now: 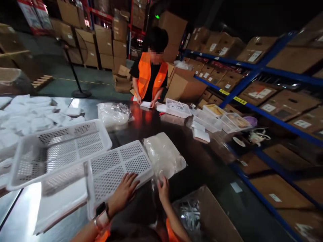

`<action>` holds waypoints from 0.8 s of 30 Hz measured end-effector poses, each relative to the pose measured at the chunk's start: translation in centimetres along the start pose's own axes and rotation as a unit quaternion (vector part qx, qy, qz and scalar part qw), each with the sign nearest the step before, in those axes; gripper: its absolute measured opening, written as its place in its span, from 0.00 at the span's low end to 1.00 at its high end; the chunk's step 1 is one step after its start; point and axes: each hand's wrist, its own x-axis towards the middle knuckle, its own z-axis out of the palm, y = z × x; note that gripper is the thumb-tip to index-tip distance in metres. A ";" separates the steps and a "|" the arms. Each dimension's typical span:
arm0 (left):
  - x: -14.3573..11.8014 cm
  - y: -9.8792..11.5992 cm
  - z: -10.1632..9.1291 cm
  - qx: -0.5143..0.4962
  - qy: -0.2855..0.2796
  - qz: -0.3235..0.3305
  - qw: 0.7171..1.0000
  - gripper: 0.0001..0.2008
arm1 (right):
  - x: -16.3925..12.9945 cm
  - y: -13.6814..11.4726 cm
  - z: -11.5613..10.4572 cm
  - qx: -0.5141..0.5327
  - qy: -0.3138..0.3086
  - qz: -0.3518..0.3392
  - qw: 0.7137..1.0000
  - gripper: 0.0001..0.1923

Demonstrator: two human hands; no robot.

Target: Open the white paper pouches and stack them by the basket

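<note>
**Hands on Basket and Bag at the Packing Table**

Two bare hands work at the near edge of a dark, glossy table (202,168) in a warehouse aisle. Left hand (123,193), a watch on its wrist, lies flat with fingers spread on the near corner of an upturned white mesh basket (118,168); its grip is open, pressing rather than clasping. Right hand (163,189), just right of that basket, rests its fingertips on the near end of a clear plastic bag (164,154) of white goods; whether the grip pinches the film or only touches it cannot be told.

Judged from the layout, the work looks to be at an early stage: the bag beside the basket appears unopened, a second bag (113,114) lies beyond the basket, and a larger mesh basket (58,148) to its left sits overturned and unfilled. White packets (30,114) lie heaped farther left. An open carton (209,215) stands to the right of the basket, near the camera. Across the table from the basket, a person in an orange vest (150,75) handles paper.
</note>
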 end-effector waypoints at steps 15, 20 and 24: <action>13.8 8.1 14.3 0.033 -0.171 0.070 0.982 0.20 | 8.5 7.5 -7.7 -0.162 -0.115 0.059 0.978 0.19; 16.2 7.9 15.1 0.057 -0.164 0.096 0.980 0.11 | 12.6 3.1 -7.0 -0.170 -0.089 -0.113 0.975 0.21; 17.2 7.2 15.3 0.074 -0.157 0.082 0.981 0.10 | 15.5 -1.5 -3.9 -0.173 -0.230 -0.208 0.935 0.19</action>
